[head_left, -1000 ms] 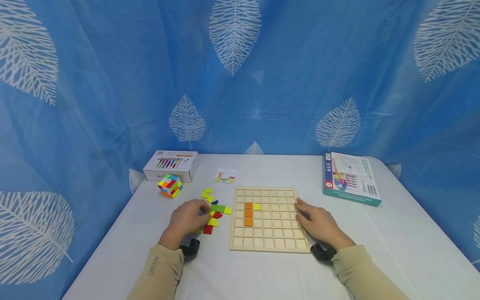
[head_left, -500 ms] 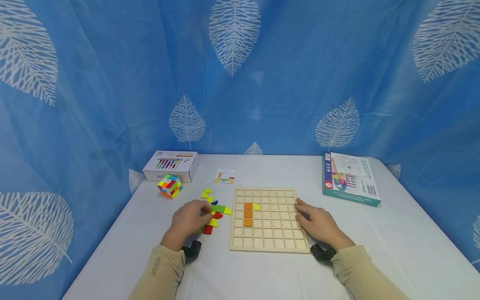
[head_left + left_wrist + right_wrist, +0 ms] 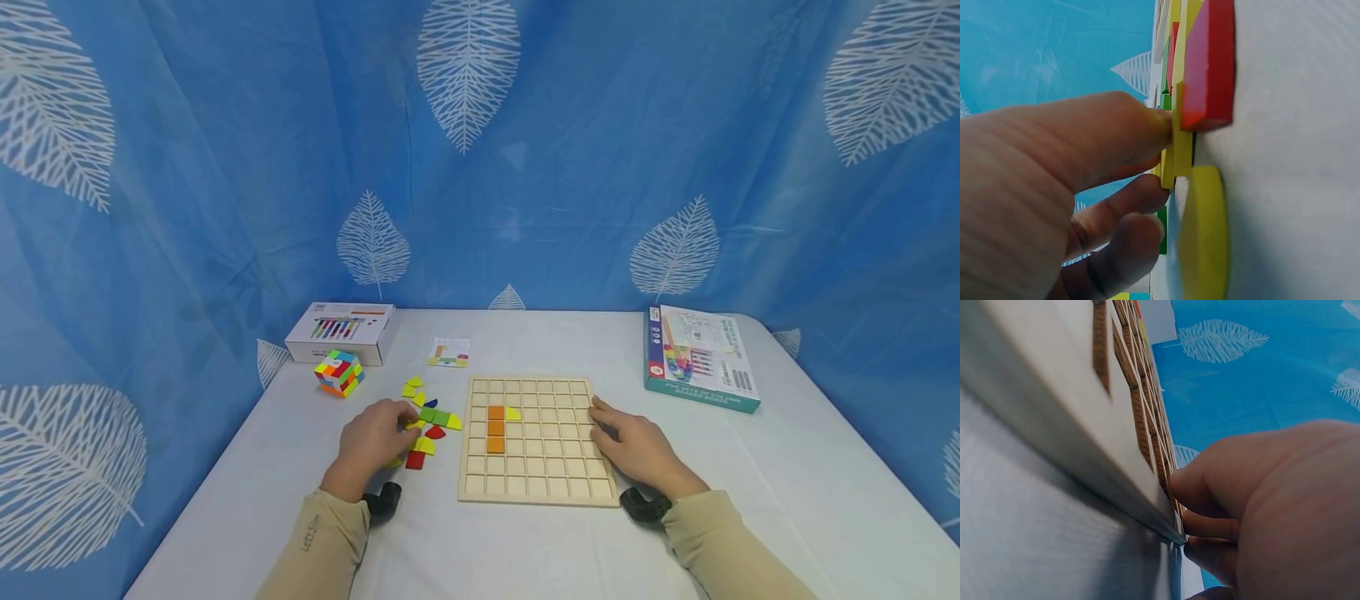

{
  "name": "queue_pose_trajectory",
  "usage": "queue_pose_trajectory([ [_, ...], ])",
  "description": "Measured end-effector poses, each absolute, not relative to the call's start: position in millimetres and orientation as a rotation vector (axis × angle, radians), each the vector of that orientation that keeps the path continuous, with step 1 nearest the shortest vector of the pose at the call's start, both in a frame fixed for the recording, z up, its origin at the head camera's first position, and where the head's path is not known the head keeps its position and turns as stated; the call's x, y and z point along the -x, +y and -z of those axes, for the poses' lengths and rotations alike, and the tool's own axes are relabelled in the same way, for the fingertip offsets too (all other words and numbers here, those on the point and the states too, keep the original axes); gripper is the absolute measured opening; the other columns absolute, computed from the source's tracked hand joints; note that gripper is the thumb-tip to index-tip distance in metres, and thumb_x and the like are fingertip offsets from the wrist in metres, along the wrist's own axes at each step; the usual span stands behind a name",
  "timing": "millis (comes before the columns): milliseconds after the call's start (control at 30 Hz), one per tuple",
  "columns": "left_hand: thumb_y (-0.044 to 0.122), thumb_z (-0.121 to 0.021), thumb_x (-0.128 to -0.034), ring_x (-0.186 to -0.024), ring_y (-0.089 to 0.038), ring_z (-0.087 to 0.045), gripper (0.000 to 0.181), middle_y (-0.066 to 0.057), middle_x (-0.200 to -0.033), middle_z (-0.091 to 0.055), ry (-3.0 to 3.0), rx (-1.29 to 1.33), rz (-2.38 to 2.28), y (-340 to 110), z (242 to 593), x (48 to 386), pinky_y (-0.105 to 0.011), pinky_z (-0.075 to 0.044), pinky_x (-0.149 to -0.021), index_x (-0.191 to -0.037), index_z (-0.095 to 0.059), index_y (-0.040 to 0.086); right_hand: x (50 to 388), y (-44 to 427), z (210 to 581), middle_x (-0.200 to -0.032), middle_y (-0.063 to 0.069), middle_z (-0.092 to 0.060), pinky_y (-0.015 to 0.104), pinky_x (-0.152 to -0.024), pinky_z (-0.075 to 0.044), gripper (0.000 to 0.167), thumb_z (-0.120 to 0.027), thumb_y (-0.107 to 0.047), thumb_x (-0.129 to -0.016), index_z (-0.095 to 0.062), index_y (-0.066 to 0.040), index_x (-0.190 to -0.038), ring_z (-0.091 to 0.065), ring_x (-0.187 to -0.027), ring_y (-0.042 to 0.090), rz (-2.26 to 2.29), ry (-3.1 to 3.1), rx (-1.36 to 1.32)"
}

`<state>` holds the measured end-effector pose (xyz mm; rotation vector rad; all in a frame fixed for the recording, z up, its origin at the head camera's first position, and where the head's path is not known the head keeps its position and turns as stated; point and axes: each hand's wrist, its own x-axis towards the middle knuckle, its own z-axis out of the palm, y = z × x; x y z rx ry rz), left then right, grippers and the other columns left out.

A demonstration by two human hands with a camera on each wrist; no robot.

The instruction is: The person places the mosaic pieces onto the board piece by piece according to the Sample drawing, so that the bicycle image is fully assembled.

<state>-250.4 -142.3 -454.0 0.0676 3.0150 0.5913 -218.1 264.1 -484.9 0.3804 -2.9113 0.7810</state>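
My left hand (image 3: 372,443) is at the left side of a pile of flat coloured pieces. Its thumb and a finger pinch a small yellow piece (image 3: 1167,164) low over the table, while the other fingers curl loosely. Green pieces (image 3: 441,419), a red fan-shaped piece (image 3: 435,432) and a red square (image 3: 415,460) lie beside this hand. To the right is a wooden grid board (image 3: 537,498), where three orange squares (image 3: 496,429) form a column and a yellow quarter piece (image 3: 513,413) sits by the top one. My right hand (image 3: 640,447) grips the board's right edge.
At the back left, a white box (image 3: 341,325) stands behind a coloured cube (image 3: 340,372). A small pattern card (image 3: 449,352) lies behind the pile. A teal-edged box (image 3: 701,357) lies at the back right. Blue curtain hangs behind the table.
My left hand has shifted slightly left, uncovering more of the green pieces and the red fan-shaped piece. The right hand stays at the board's edge.
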Motion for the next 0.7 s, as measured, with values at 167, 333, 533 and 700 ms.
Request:
queue_pose_trajectory([
  [167,0.031,-0.082,-0.0879,-0.084,-0.017,-0.057,0.032,0.002,-0.100,-0.066,3.011,-0.061,-0.586,-141.3,454.3,249.8,-0.037,-0.055,-0.077,-0.116,-0.075,0.018,218.0,264.4,485.7,-0.157,0.012,-0.048,0.060,-0.109,-0.042,0.048,-0.061,-0.024,-0.102,-0.058,-0.001,-0.143,-0.050,-0.138,0.043,-0.778,-2.907,-0.383],
  [333,0.030,-0.082,-0.0875,-0.086,-0.017,-0.058,0.033,0.001,-0.102,-0.066,3.012,-0.062,-0.587,-141.3,454.2,249.7,-0.038,-0.055,-0.079,-0.117,-0.075,0.017,217.5,264.5,485.2,-0.157,0.012,-0.048,0.061,-0.109,-0.042,0.047,-0.061,-0.024,-0.102,-0.059,-0.001,-0.143,-0.050,-0.138,0.043,-0.780,-2.905,-0.386],
  [533,0.031,-0.083,-0.0858,-0.084,-0.017,-0.058,0.035,0.001,-0.103,-0.067,3.024,-0.070,-0.588,-141.8,454.0,250.2,-0.037,-0.055,-0.076,-0.115,-0.074,0.015,217.4,264.3,484.8,-0.157,0.012,-0.048,0.060,-0.110,-0.041,0.047,-0.061,-0.024,-0.102,-0.058,-0.001,-0.143,-0.049,-0.139,0.043,-0.788,-2.907,-0.385],
  [700,0.033,-0.083,-0.0860,-0.080,-0.016,-0.058,0.035,0.001,-0.102,-0.069,3.040,-0.072,-0.594,-139.4,452.2,248.9,-0.034,-0.054,-0.071,-0.114,-0.073,0.015,217.3,264.5,485.2,-0.157,0.012,-0.047,0.061,-0.110,-0.042,0.047,-0.060,-0.024,-0.102,-0.058,-0.001,-0.143,-0.050,-0.139,0.043,-0.783,-2.909,-0.383],
])
